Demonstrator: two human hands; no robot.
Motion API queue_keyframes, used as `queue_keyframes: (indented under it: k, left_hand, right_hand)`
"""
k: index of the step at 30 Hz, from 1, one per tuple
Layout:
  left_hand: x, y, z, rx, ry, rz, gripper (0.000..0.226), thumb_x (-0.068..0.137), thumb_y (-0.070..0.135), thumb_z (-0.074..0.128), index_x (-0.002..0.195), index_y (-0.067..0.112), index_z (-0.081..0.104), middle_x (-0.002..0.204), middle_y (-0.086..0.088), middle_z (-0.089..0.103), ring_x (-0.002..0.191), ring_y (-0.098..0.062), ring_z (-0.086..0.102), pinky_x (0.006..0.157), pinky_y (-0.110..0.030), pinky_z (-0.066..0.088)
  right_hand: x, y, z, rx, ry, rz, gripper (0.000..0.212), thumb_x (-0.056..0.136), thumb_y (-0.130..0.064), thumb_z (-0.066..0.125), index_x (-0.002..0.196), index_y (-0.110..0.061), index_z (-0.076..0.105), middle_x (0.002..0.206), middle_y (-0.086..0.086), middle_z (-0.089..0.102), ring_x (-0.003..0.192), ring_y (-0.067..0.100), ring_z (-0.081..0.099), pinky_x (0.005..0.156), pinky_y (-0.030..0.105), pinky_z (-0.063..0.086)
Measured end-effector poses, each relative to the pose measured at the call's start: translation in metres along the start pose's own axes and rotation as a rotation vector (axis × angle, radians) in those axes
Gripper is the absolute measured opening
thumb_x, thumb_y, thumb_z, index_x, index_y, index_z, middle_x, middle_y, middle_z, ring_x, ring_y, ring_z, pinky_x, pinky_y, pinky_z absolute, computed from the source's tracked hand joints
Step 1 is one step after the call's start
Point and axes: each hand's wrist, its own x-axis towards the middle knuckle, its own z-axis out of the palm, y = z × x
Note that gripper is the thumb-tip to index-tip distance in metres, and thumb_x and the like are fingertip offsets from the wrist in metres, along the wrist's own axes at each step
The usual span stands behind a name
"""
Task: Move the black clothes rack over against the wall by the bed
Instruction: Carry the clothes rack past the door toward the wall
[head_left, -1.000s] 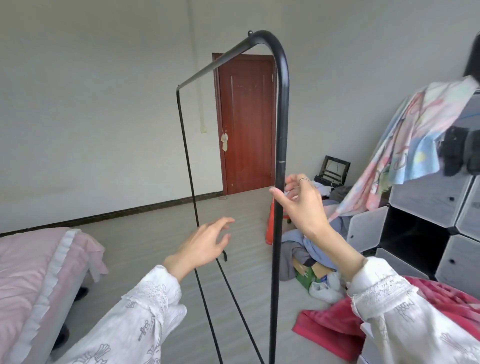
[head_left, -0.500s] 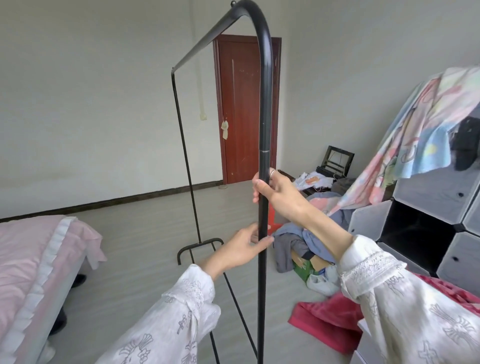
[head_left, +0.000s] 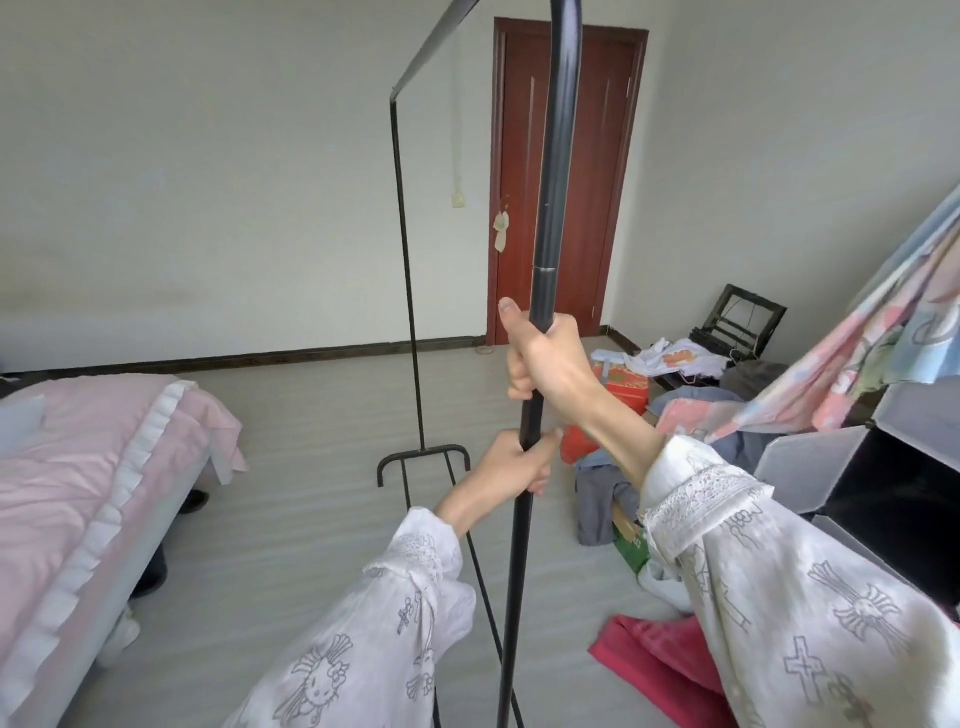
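The black clothes rack (head_left: 545, 218) stands mid-floor, well apart from the wall (head_left: 208, 182) beyond the bed (head_left: 78, 467). A second ago both hands reached open; now right hand (head_left: 545, 358) and left hand (head_left: 511, 467) clamp its near upright, ready to shift it.

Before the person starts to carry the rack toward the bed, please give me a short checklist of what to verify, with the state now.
1. Right hand closed on the near post of the black metal clothes rack: ok.
2. Left hand closed lower on that post: ok.
3. Rack bare of hanging clothes: ok.
4. Grey floor toward the pink-covered bed free: ok.
5. Far foot lifted: cannot tell.
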Motion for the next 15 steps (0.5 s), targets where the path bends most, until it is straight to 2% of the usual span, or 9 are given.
queue_keyframes:
  k: [3,8,11,15]
  left_hand:
    - [0.018,-0.001,-0.007,0.003,0.078,0.001,0.04,0.093,0.02,0.044,0.056,0.021,0.029,0.033,0.012,0.027,0.035,-0.01,0.029,0.044,-0.02,0.037]
    - [0.049,-0.006,-0.028,0.012,0.168,0.018,0.04,0.092,0.022,0.045,0.056,0.02,0.029,0.043,0.001,0.028,0.036,-0.011,0.03,0.045,-0.021,0.038]
    - [0.07,-0.01,-0.041,0.014,0.199,0.018,0.041,0.092,0.022,0.045,0.055,0.019,0.029,0.038,0.005,0.03,0.034,-0.01,0.031,0.044,-0.022,0.038]
    - [0.107,-0.017,-0.068,0.032,0.228,0.038,0.043,0.093,0.02,0.044,0.053,0.018,0.029,0.032,0.011,0.031,0.033,-0.009,0.031,0.042,-0.02,0.038]
  right_hand:
    - [0.025,0.008,0.004,0.017,-0.004,0.019,0.044,0.097,-0.025,0.047,0.058,-0.018,0.028,0.029,-0.006,0.027,0.027,0.012,0.02,0.038,0.021,0.019]
    - [0.065,0.021,0.014,0.029,-0.025,0.035,0.044,0.096,-0.026,0.048,0.058,-0.016,0.029,0.035,0.0,0.027,0.029,0.013,0.021,0.039,0.022,0.02]
    - [0.092,0.03,0.02,0.032,-0.023,0.032,0.043,0.097,-0.025,0.047,0.059,-0.018,0.027,0.046,0.003,0.026,0.033,0.013,0.02,0.04,0.023,0.019]
    - [0.137,0.044,0.03,0.028,-0.041,0.029,0.043,0.096,-0.026,0.047,0.06,-0.018,0.026,0.047,0.002,0.026,0.033,0.014,0.02,0.039,0.023,0.019]
